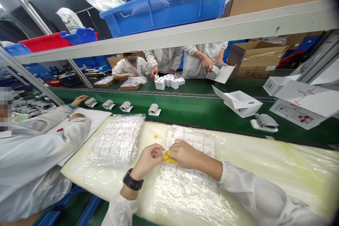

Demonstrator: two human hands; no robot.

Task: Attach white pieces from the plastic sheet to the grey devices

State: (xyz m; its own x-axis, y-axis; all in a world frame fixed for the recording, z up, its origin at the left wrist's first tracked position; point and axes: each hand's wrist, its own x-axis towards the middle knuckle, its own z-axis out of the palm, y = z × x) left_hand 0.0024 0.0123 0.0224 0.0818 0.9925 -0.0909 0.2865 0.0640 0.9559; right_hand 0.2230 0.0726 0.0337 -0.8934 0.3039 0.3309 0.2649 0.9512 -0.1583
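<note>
Between my two hands is a small, soft yellow piece (170, 159) that looks like a finger cot. Curled round its right end, my right hand (186, 154) covers part of it. The fingers of my left hand (148, 159) are bent, with the thumb at its left end; a black watch (132, 180) is on that wrist. Under my hands lies a plastic-wrapped pack of small white boxes (206, 144). A tiny yellow round piece (155, 136) rests on the pale padded mat (251, 152), beyond my left hand.
Another wrapped pack (113, 139) lies to the left, near a co-worker's sleeve (76, 130). Several folded grey cuffs (126, 106) sit on the green conveyor (140, 100). Open white cartons (239, 104) stand at right. A shelf (164, 39) with a blue bin (169, 3) crosses above; co-workers stand opposite.
</note>
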